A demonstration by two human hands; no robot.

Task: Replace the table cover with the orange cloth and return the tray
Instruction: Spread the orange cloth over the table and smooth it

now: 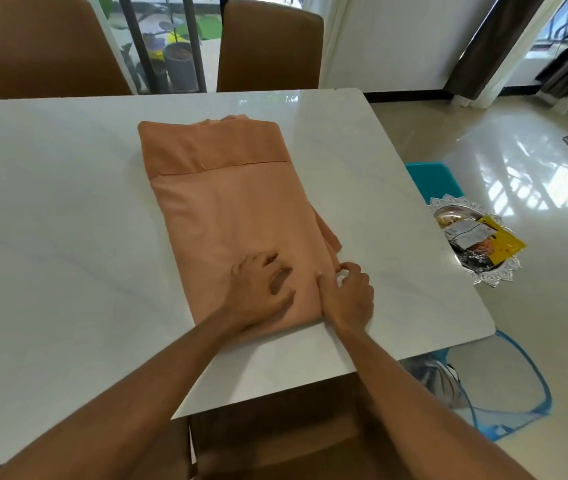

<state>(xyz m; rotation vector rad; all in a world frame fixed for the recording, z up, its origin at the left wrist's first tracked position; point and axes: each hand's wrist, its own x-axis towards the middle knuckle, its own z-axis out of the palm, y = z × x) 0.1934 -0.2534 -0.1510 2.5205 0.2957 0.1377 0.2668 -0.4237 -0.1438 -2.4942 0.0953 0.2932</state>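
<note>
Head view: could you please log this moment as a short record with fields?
cloth: orange cloth, folded, lying on the table, not yet spread
left hand: left hand on the cloth's near end, fingers bent; grip unclear
right hand: right hand pinches the cloth's near right edge
tray: silver tray off the table, low to its right, holding packets
chairs: two brown chairs at the table's far side
</note>
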